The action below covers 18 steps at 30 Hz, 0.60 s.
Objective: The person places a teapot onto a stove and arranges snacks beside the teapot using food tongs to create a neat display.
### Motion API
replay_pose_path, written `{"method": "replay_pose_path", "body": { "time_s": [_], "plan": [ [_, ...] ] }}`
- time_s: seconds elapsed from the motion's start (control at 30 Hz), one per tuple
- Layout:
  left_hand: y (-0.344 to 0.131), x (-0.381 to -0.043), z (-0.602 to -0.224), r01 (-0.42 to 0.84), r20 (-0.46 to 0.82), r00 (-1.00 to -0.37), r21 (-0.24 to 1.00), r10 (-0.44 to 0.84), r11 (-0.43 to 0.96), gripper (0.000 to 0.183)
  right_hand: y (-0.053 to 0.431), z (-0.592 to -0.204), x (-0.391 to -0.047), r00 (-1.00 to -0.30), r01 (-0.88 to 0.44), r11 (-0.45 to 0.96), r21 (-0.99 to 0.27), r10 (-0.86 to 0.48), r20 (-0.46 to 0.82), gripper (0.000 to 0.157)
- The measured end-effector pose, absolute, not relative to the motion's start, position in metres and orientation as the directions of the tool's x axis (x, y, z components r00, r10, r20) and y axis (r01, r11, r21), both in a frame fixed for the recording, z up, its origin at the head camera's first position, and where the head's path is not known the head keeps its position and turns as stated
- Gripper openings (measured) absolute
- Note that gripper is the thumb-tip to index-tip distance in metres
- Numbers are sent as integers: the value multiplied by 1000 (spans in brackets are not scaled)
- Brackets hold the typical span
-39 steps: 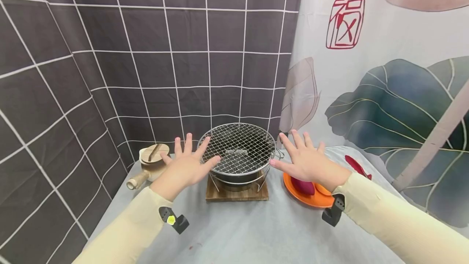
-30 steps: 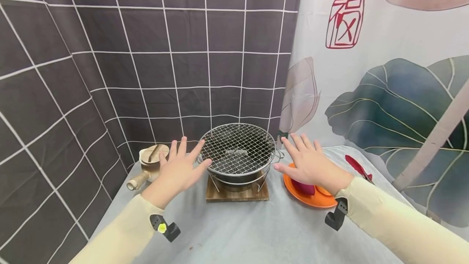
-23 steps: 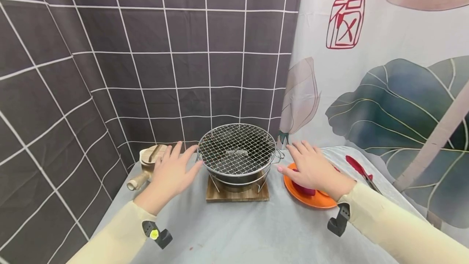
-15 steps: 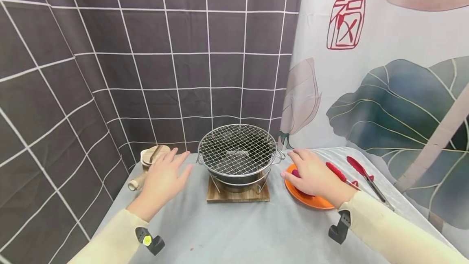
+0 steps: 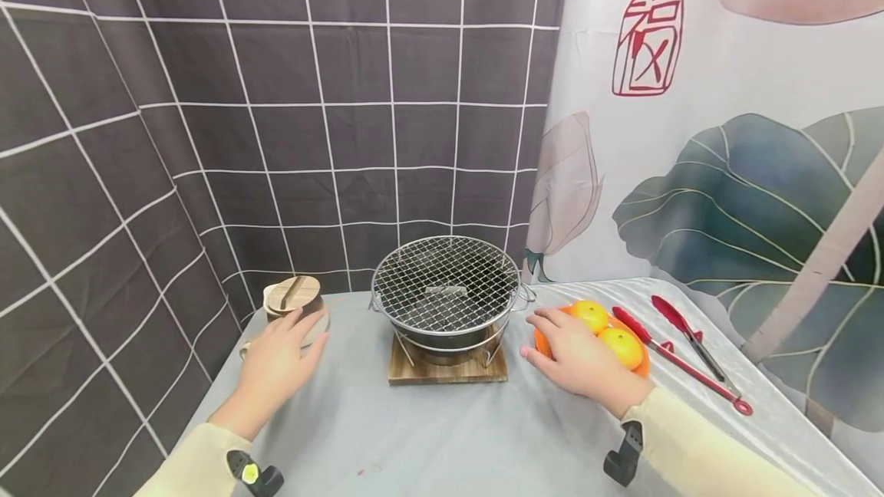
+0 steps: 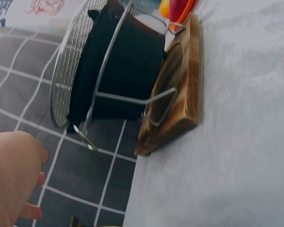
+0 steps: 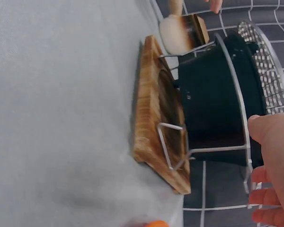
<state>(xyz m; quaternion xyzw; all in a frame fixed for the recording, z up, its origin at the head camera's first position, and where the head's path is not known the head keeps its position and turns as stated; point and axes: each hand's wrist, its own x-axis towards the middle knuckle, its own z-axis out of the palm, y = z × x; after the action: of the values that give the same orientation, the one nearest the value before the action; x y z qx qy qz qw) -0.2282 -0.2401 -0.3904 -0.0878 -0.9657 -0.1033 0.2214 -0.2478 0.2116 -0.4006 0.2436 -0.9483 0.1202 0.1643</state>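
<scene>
My left hand is held with fingers extended, partly covering a small pot whose round wooden lid shows above the fingertips. Whether it touches the pot I cannot tell. With fingers spread, my right hand hovers at the left part of an orange plate, holding nothing. Two oranges show on that plate. A magenta item peeks in at the top of the left wrist view; in the head view my right hand hides it. Between the hands stands a round black grill topped by a wire mesh.
A wooden board lies beneath the grill's wire stand. Red-tipped tongs lie right of the plate on the pale tablecloth. A dark gridded curtain hangs behind, and a lotus-print curtain at the right.
Both hands have sunk lower. The left has moved left, away from the grill and across the pot. The oranges and the tongs, earlier covered by the right arm, are now visible.
</scene>
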Motion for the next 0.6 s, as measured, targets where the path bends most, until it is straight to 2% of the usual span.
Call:
{"method": "replay_pose_path", "body": {
  "time_s": [0.13,0.6],
  "plan": [
    [-252,-228,-398,190,437,-894,173,98,966,43,208,-417,-249,-801,-542,826,-158,-449,396,54],
    [-287,-227,-418,88,377,-926,223,-3,971,46,192,-465,-245,-773,-606,766,-213,-505,384,55]
  ]
}}
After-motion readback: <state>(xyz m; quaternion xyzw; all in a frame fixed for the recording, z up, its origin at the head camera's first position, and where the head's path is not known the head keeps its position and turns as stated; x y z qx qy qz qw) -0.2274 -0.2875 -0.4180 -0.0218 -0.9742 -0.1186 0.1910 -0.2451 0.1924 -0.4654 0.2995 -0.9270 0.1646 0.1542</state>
